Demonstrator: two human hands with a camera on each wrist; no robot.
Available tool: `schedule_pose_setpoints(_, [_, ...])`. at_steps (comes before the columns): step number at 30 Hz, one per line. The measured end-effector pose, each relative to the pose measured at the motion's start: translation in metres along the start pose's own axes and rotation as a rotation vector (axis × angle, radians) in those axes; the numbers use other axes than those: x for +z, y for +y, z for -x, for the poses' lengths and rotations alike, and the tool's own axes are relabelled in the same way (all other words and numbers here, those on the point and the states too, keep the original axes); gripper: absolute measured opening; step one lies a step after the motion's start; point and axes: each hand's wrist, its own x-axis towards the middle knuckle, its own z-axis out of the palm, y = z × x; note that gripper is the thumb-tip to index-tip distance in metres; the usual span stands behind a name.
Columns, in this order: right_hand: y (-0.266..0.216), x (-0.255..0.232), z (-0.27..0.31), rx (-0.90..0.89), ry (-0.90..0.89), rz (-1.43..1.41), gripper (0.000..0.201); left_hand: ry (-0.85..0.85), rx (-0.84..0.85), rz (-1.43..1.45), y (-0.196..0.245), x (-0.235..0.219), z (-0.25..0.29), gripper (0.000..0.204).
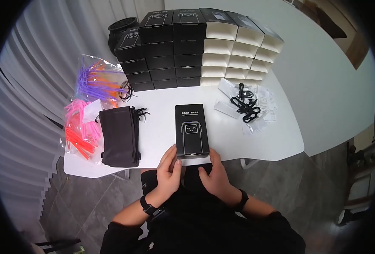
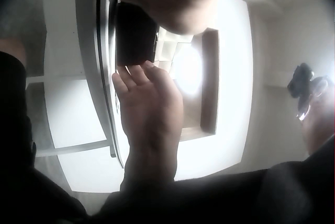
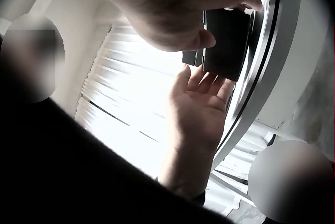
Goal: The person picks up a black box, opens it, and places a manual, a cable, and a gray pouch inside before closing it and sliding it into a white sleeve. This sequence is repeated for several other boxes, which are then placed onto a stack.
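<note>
A black box (image 1: 191, 129) with white print and a line drawing of a smiling device lies flat near the table's front edge. My left hand (image 1: 169, 172) is at its near left corner, fingers extended along the side. The right hand (image 1: 216, 175) touches the near right corner with straight fingers. Both thumbs stand away from the box. In the left wrist view the right hand (image 2: 149, 101) has its fingertips against the box's dark side. In the right wrist view the left hand (image 3: 196, 114) meets the opposite side with its fingertips.
Stacked black boxes (image 1: 158, 42) fill the back, beside open white-sided ones (image 1: 219, 46). On the left lie black drawstring pouches (image 1: 119, 135) and bags of purple (image 1: 92, 82), pink and red strips (image 1: 79, 142). Black cables (image 1: 244, 103) and clear plastic bags (image 1: 227, 109) lie at right.
</note>
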Motion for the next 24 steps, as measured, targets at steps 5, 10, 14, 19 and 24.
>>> schedule_pose_setpoints(5, [-0.007,-0.005,-0.007,-0.009,-0.038,-0.031,0.078,-0.031,0.001,-0.054,0.014,0.004,0.001,0.044])
schedule_pose_setpoints(10, [-0.009,-0.006,-0.008,-0.079,-0.015,0.146,0.084,-0.031,-0.035,-0.058,0.019,0.002,-0.002,0.049])
schedule_pose_setpoints(14, [-0.019,-0.014,-0.013,-0.154,0.013,0.305,0.083,-0.051,0.012,-0.146,0.027,-0.003,-0.006,0.052])
schedule_pose_setpoints(19, [-0.033,-0.033,-0.036,-0.198,0.018,0.159,0.079,-0.065,0.114,-0.172,0.052,-0.013,-0.032,0.051])
schedule_pose_setpoints(24, [-0.044,-0.045,-0.101,-0.253,0.04,-0.063,0.079,-0.005,0.12,-0.122,0.063,-0.017,-0.106,0.049])
